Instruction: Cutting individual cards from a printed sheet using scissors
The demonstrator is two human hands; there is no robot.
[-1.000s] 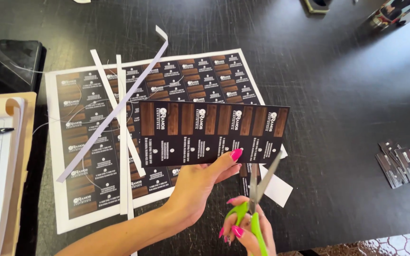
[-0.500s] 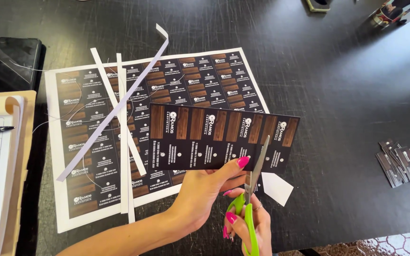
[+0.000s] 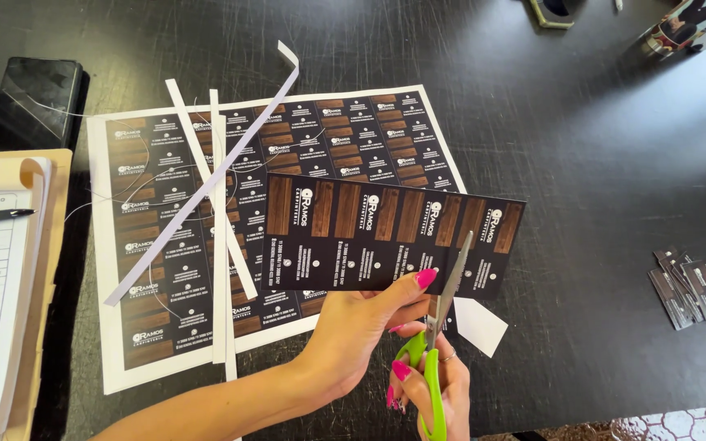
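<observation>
Okay, I'm pinching the strip (image 3: 386,233) in my left hand (image 3: 353,331), right hand (image 3: 431,388) gripping the scissors (image 3: 443,327) near the table's front edge; any wobble risks clipping a card.

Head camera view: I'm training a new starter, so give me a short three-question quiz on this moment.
1. True or false: the scissors have green handles.
2. Which hand holds the dark printed strip? A) left hand B) right hand
3. Fill in: the small pile of cut cards lies on the table to the ___ of the strip.

Key: 1 true; 2 A; 3 right.
</observation>
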